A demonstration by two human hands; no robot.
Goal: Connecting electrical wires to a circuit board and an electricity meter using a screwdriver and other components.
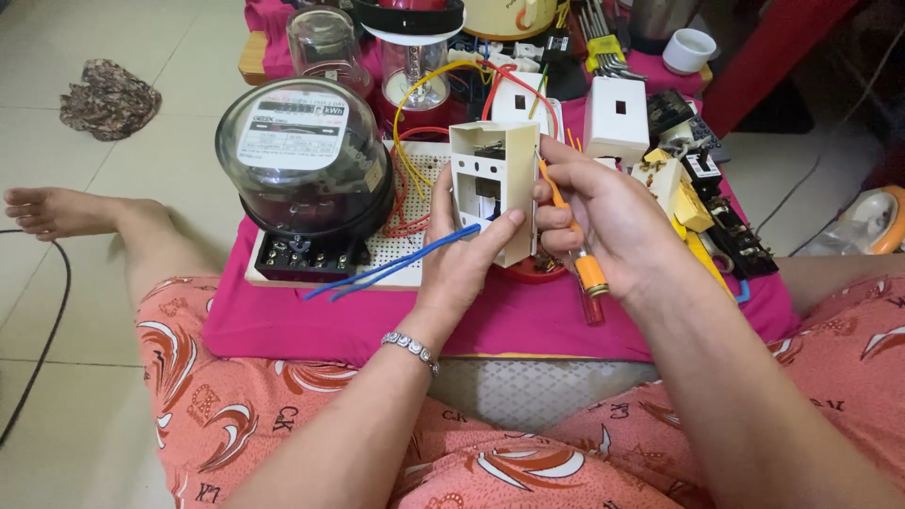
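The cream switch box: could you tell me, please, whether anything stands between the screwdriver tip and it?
Nothing visible does. The left hand holds the cream switch box upright, and the right hand brings the orange screwdriver against its right edge. The blue wires cross only the box's lower front.

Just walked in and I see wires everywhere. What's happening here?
A person sits on the floor at a low table covered in pink cloth. Their left hand holds a cream plastic switch box upright, with blue wires trailing from it. Their right hand grips a small orange screwdriver, its tip at the box's edge. A round electricity meter stands beside them on a white perforated board.
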